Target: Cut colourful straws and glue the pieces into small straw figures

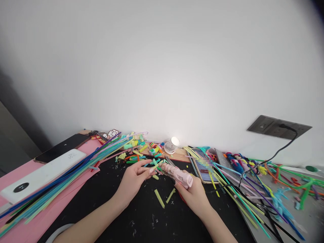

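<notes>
My right hand (193,194) is wrapped round a pink glue gun (177,174), whose tip points left toward my other hand. My left hand (135,179) pinches a short light-green stick piece (157,165) between thumb and fingers, right at the gun's tip. Both hands hover low over a black mat (141,216). Two loose yellow-green stick pieces (159,198) lie on the mat between my wrists.
Long coloured sticks (65,179) fan across pink paper (43,219) at left, beside a white power bank (40,175) and a dark phone (60,147). A phone (204,165), a lit white cup (172,145), pipe cleaners (278,192) and a black cable (275,155) crowd the right.
</notes>
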`<state>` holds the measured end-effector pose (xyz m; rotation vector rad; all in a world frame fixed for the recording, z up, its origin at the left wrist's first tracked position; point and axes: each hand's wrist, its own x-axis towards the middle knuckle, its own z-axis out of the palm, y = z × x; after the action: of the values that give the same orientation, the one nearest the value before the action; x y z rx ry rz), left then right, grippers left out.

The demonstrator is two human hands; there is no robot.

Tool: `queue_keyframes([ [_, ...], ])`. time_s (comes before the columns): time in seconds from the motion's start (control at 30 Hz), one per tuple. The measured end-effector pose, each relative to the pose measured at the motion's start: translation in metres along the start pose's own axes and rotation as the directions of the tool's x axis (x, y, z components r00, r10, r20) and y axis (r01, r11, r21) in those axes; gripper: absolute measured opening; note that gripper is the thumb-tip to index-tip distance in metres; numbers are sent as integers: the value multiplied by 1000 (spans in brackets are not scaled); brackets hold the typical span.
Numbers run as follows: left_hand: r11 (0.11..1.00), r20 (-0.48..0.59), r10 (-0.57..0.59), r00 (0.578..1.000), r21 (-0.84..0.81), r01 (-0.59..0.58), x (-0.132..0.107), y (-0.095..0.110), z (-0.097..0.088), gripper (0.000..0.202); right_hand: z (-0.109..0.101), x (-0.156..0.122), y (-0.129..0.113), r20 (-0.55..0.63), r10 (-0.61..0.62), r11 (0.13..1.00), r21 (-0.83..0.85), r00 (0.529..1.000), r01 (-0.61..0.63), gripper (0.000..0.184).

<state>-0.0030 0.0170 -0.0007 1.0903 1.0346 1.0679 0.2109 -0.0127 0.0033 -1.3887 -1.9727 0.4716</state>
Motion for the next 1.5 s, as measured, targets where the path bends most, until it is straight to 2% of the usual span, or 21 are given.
queue_keyframes([
  [0.17, 1000, -4, -3, 1000, 3, 3, 1, 0, 0, 53, 0, -1, -3, 39, 5, 1000, -14, 999, -5, 5],
  [0.33, 1000, 7, 15, 1000, 8, -15, 2, -3, -1, 52, -1, -2, -6, 70, -1, 1000, -19, 998, 2, 10],
  [0.43, 1000, 6, 10, 1000, -4, -10, 2, -4, -1, 52, 0, -2, -5, 53, 0, 1000, -20, 999, 1, 4],
  [0.77, 999, -20, 4, 1000, 38, -4, 0, 1, 0, 52, 1, 0, 2, -63, 14, 997, -79, 998, -19, 9],
  [1.07, 999, -14, -10, 1000, 31, 10, 0, 3, 2, 53, -1, -2, -4, 70, 10, 999, -46, 998, -7, 9],
  [1.5, 999, 51, -31, 998, -38, 33, 1, -2, 2, 68, 1, -1, -2, 0, 23, 998, -59, 1000, -23, 7],
])
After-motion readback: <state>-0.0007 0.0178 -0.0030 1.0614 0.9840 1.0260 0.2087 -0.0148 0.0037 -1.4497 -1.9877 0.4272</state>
